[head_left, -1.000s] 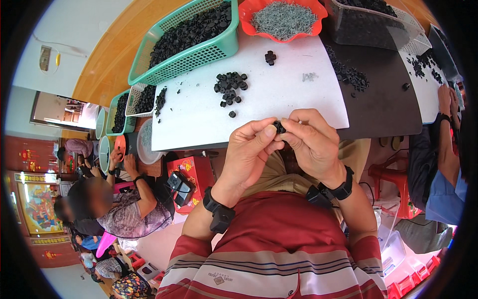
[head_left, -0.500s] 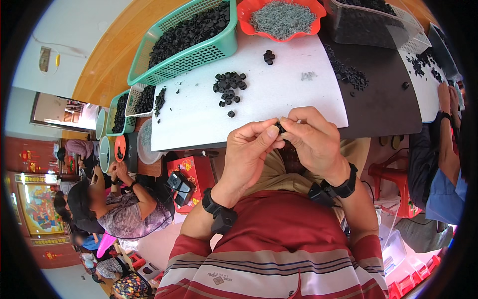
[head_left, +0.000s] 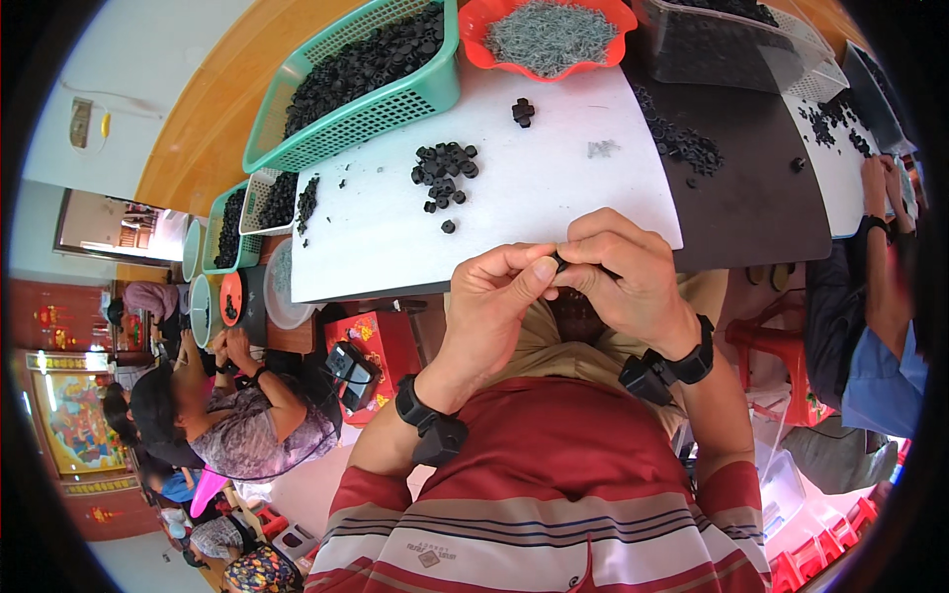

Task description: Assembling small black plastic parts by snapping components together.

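Observation:
My left hand [head_left: 505, 293] and my right hand [head_left: 621, 273] meet at the near edge of the white sheet [head_left: 554, 168]. Between their fingertips is a small black part [head_left: 560, 265], pinched from both sides and mostly covered. Beyond the hands lies a loose pile of black knobs [head_left: 444, 173], with a single knob [head_left: 449, 226] closer to me. Farther back a small cluster of black knobs [head_left: 523, 113] sits apart. A little heap of small silvery pieces [head_left: 601, 149] rests toward the sheet's right side.
A green basket [head_left: 358, 127] of black parts and a red bowl [head_left: 473, 47] of metal screws stand at the back. Black pieces [head_left: 689, 148] lie scattered on the dark board [head_left: 751, 212] at right. Other people work at left [head_left: 242, 395] and right [head_left: 890, 296].
Both hands stay together on the black part, the fingers shifting slightly so it shows less. The view has drifted a little, moving the table contents slightly left.

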Demonstrator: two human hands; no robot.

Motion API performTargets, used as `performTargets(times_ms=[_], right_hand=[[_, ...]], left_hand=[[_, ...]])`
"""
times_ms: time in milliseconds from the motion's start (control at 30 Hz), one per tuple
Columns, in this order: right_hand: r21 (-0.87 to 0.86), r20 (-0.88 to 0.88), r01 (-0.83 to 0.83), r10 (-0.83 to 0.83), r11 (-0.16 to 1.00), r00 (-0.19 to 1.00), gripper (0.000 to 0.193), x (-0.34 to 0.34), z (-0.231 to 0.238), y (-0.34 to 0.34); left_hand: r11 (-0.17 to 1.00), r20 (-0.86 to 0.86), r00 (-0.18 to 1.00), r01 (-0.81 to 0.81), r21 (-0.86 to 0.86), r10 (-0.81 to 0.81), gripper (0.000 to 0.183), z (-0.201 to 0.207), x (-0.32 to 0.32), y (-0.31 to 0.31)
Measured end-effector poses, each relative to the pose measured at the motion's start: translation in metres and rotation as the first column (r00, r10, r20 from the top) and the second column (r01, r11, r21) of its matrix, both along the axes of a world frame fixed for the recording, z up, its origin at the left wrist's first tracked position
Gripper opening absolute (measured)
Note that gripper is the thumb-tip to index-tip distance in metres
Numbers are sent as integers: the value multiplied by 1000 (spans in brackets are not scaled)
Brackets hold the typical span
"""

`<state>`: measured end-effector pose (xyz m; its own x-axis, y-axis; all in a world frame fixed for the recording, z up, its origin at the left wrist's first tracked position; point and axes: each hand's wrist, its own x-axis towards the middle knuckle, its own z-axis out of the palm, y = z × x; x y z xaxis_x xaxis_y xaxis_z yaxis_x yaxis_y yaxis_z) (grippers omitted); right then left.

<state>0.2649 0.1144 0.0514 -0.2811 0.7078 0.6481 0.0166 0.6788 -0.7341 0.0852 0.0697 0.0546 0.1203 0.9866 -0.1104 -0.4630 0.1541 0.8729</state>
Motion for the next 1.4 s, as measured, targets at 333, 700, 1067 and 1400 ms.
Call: performTargets(times_ms=[333, 700, 1067, 1400], right_hand=[[-188, 91, -131, 150, 973, 984, 35, 9, 9, -4], [-347, 120, -278, 336, 896, 934, 36, 9, 13, -9], [-236, 162, -230, 271, 944, 949, 29, 1, 14, -13], [-278, 251, -226, 298, 934, 921, 30, -8, 16, -14]], left_hand=[[997, 41, 996, 77, -15, -77, 13, 1, -9, -2], [984, 73, 988, 143, -107, -135, 29, 1, -18, -8], [975, 94, 977, 201, -100, -191, 25, 0, -27, -13], [992, -19, 992, 121, -46, -122, 20, -1, -35, -20]])
